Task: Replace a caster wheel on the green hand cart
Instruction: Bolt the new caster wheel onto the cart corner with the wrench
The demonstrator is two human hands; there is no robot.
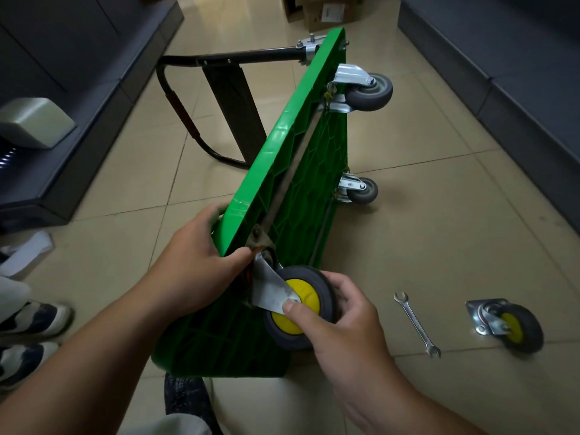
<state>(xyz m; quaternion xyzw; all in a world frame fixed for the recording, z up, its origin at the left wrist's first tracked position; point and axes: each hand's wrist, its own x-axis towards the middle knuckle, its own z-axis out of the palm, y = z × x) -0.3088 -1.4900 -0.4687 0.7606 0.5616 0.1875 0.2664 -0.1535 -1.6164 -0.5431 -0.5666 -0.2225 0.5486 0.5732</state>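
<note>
Two hands | cart [292,171] on edge, long axis running away | right grip [342,321] holds caster [298,306] | left grip [194,262] clasps cart corner

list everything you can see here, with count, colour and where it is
green hand cart: 1, green deck with black handle, tipped on its side on the tiled floor, centre
grey caster wheels: 2, grey with silver brackets, mounted at the cart's far end
yellow-hub caster wheel: 1, dark tyre, yellow hub, silver bracket, at the cart's near corner
spare caster wheel: 1, dark tyre, yellow hub, silver plate, lying loose on the floor, right
wrench: 1, silver, on the floor between cart and spare caster
cardboard boxes: cannot tell how many, brown, top centre
sneakers: 2, white and dark, left edge
left hand: 1, gripping the cart's near corner
right hand: 1, fingers on the yellow-hub caster
</note>
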